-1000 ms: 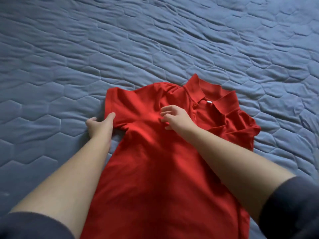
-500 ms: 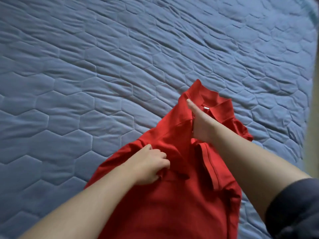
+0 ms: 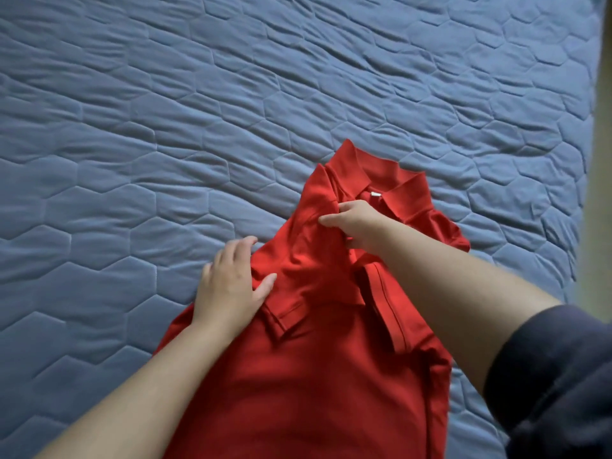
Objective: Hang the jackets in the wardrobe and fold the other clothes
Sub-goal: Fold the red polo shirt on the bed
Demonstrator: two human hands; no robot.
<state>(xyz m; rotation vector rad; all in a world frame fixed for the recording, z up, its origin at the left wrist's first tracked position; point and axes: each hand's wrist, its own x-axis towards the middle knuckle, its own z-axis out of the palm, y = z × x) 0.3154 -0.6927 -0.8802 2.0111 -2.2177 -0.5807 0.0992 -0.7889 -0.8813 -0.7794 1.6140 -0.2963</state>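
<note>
A red polo shirt (image 3: pixel 314 376) lies on a blue quilt (image 3: pixel 165 111) stitched in hexagons, which fills nearly the whole frame. The shirt sits in the lower centre and runs from the bottom edge up to a little right of the middle, front side up, with its collar (image 3: pixel 357 167) at the top end, pointing toward the upper right. A small white label (image 3: pixel 375 194) shows inside the collar opening. The side of the shirt toward the left of the frame is folded in over the chest, so that a sleeve cuff (image 3: pixel 288 313) with its hemmed edge lies on the front, just below centre. Just right of it a second stitched band (image 3: pixel 384 309) runs slantwise down the cloth; which part of the shirt it belongs to I cannot tell. More red cloth bunches at the shoulder (image 3: pixel 453 233) toward the right of the frame. The left hand (image 3: pixel 228 289) lies flat at the folded edge left of centre, fingers straight and spread, its thumb on the red cloth and its fingertips reaching onto the quilt; it grasps nothing. The right hand (image 3: pixel 357 223) is just below the collar, thumb pointing left, with fingers and thumb curled on a raised fold of the shirt and pinching it. Both forearms are bare and come in from the bottom of the frame. The right arm carries a dark pushed-up sleeve (image 3: pixel 556 376) at the lower right. A pale blurred strip (image 3: pixel 601 160) runs down the right edge of the frame, beyond the quilt.
</note>
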